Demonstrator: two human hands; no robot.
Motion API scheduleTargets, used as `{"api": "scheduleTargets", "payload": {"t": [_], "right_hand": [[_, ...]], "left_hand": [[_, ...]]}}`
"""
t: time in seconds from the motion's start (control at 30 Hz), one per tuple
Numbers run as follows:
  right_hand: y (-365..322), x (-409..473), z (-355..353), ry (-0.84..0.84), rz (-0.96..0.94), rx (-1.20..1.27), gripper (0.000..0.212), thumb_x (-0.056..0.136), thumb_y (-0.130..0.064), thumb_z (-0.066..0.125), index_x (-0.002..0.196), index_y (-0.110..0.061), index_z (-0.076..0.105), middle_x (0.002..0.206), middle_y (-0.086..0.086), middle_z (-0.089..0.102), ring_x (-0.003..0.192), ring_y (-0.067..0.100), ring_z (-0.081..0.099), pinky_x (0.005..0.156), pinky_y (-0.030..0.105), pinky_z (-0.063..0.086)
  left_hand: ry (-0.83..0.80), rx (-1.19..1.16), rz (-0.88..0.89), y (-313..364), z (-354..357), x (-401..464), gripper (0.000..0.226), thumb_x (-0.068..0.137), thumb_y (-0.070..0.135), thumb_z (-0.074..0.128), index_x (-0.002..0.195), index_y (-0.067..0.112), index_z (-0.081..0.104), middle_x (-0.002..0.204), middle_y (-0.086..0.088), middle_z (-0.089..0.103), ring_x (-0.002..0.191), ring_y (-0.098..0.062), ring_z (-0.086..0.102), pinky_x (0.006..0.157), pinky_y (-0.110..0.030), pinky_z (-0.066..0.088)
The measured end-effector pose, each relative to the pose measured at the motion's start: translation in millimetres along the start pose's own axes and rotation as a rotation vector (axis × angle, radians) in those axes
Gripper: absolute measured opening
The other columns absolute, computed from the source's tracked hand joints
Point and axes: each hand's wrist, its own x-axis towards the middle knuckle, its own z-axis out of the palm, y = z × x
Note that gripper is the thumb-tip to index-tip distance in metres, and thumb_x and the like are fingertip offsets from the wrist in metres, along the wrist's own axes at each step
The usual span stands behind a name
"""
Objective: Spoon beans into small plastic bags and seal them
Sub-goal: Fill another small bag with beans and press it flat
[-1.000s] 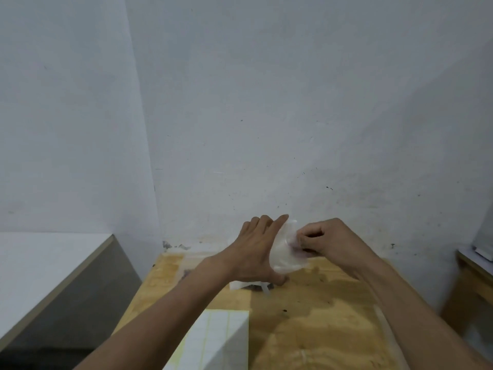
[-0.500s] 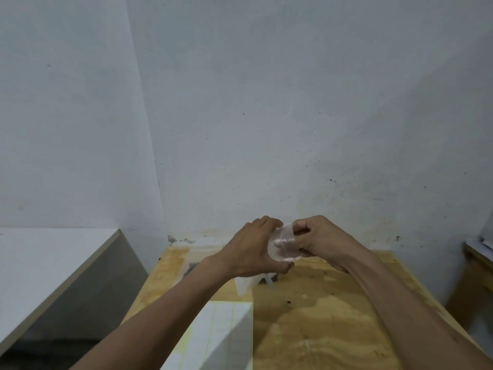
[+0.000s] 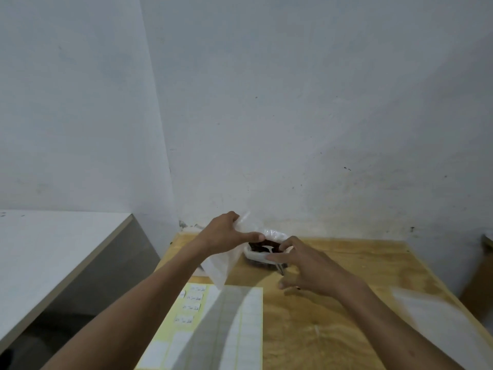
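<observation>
The left hand (image 3: pixel 226 233) pinches a small clear bag (image 3: pixel 222 265) hanging just left of the bean container (image 3: pixel 262 249) at the desk's (image 3: pixel 333 316) far edge. The right hand (image 3: pixel 301 265), fingers loosely spread, holds nothing and reaches over the spoon (image 3: pixel 269 249) in the beans

A bare workroom: plywood table (image 3: pixel 333 303), scuffed white walls (image 3: pixel 293 102), label sheets (image 3: pixel 226 329).
</observation>
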Motion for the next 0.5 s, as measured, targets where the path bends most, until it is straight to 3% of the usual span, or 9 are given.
{"api": "scheduleTargets", "payload": {"t": [0.07,0.13,0.23,0.3,0.4,0.5], "right_hand": [[-4.8,5.6,4.3,0.132,-0.044,-0.046,0.039,0.097,-0.047,0.059,0.136,-0.050,0.056,0.132,-0.014,0.046,0.102,0.009,0.059,0.081,0.030,0.053],[-4.4,11.6,2.6,0.280,-0.013,-0.071,0.032,0.103,-0.040,0.050,0.133,-0.039,0.062,0.125,-0.010,0.055,0.098,0.014,0.062,0.075,0.032,0.054],[2.9,20.8,-5.2,0.399,0.093,-0.181,0.023,0.105,-0.026,0.048,0.115,-0.021,0.068,0.108,-0.002,0.065,0.097,0.017,0.061,0.073,0.035,0.052],[8.6,24.7,-9.5,0.470,0.243,-0.114,0.033,0.106,-0.034,0.043,0.093,-0.015,0.067,0.088,-0.001,0.064,0.082,0.022,0.061,0.064,0.034,0.045],[17.9,29.7,-4.2,0.523,0.400,-0.076,0.042,0.105,-0.034,0.041,0.072,-0.011,0.054,0.066,-0.001,0.053,0.062,0.024,0.053,0.054,0.033,0.034],[26.3,33.7,8.3,0.518,0.506,0.150,0.048,0.103,-0.026,0.043,0.063,-0.001,0.054,0.059,0.009,0.061,0.053,0.027,0.054,0.048,0.035,0.038]], "left_hand": [[-0.046,0.003,-0.034,-2.9,2.2,2.6,0.075,0.064,0.079,0.076,0.109,0.022,0.060,0.099,0.007,0.063,0.087,-0.009,0.060,0.068,-0.027,0.044],[-0.108,-0.011,-0.076,-8.3,4.9,7.6,0.079,0.059,0.081,0.076,0.108,0.021,0.061,0.099,0.006,0.064,0.087,-0.011,0.060,0.069,-0.028,0.043],[-0.193,-0.079,-0.132,-15.6,8.5,14.3,0.106,0.046,0.092,0.073,0.119,0.016,0.062,0.111,0.001,0.066,0.098,-0.019,0.063,0.078,-0.032,0.047],[-0.241,-0.126,-0.153,-17.9,10.7,15.5,0.115,0.043,0.094,0.072,0.126,0.014,0.061,0.116,0.001,0.065,0.104,-0.019,0.063,0.086,-0.034,0.049],[-0.280,-0.206,-0.161,-18.7,15.7,16.6,0.109,0.046,0.094,0.072,0.122,0.016,0.064,0.116,0.003,0.067,0.107,-0.018,0.064,0.097,-0.037,0.050],[-0.303,-0.294,-0.173,-19.1,21.2,18.1,0.098,0.048,0.091,0.076,0.114,0.019,0.070,0.115,0.000,0.072,0.108,-0.021,0.068,0.105,-0.044,0.050]]}}
